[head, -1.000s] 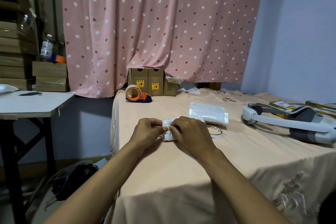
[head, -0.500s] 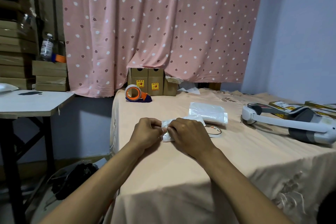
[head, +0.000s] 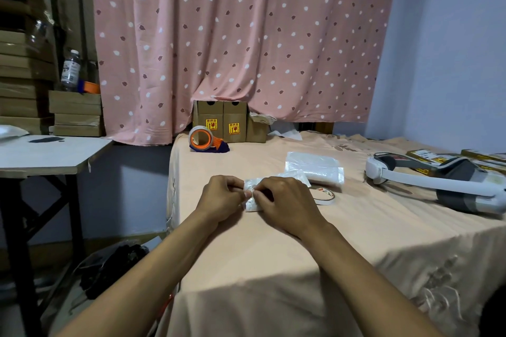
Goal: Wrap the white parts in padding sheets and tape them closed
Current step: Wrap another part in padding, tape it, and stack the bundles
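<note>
- Side table (head: 49, 156): well left of the padded bundle (head: 251, 204), pale top.
- Water bottle (head: 70, 68): far left of the bundle and behind it, upright on stacked flat cardboard boxes (head: 78, 113).
- Tape dispenser (head: 204, 139): orange and dark blue, behind the bundle and slightly left; brown cartons (head: 221, 123) just beside it.
- Left hand (head: 221, 200): fingers curled, pinching the bundle's left edge.
- Bundle: small, white, lying on the peach tablecloth (head: 273, 254) between both hands. Whether a white part is inside, I cannot tell.
- Right hand (head: 287, 205): curled over the bundle's right side, fingertips pinching it next to the left hand's.
- Tape roll (head: 324, 195): thin ring, flat, just right of the bundle.
- Padding sheets (head: 315, 168): stack behind and right of the bundle.
- White headset (head: 438, 180): well right of the bundle.
</note>
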